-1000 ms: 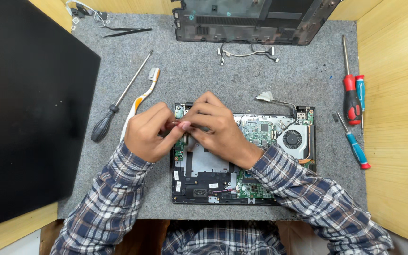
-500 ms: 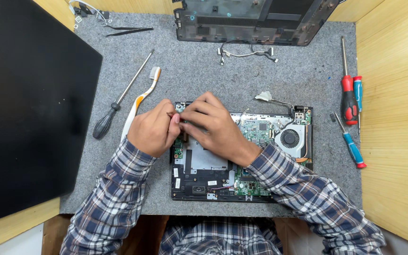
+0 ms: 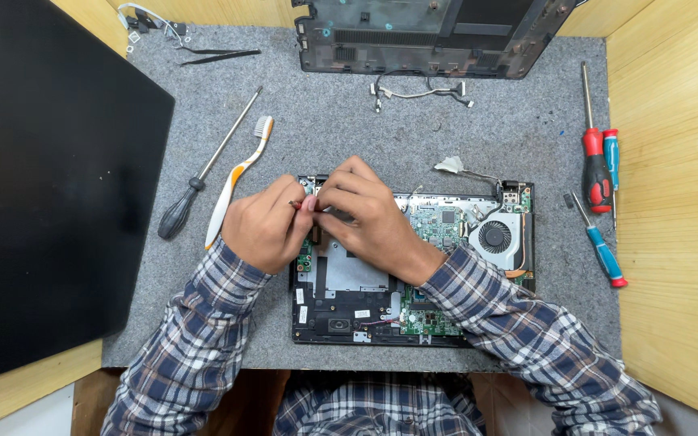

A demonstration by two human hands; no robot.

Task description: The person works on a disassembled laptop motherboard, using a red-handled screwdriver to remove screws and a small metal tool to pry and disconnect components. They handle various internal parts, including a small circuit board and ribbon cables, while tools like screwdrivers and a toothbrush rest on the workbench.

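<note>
Four screwdrivers: one black-handled (image 3: pixel 203 173) left of the opened laptop (image 3: pixel 414 266), three (image 3: pixel 595 153) (image 3: pixel 611 165) (image 3: pixel 599 246) right; one toothbrush (image 3: pixel 236 186); perhaps one pair of tweezers (image 3: pixel 216 55).

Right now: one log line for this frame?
left hand: pinching small red-tipped part | right hand: pinching same spot | under: open laptop base | nearby: toothbrush, black-handled screwdriver

An electronics repair bench: screwdrivers (image 3: pixel 595 165), grey work mat (image 3: pixel 365 121), opened laptop (image 3: pixel 446 266).
</note>
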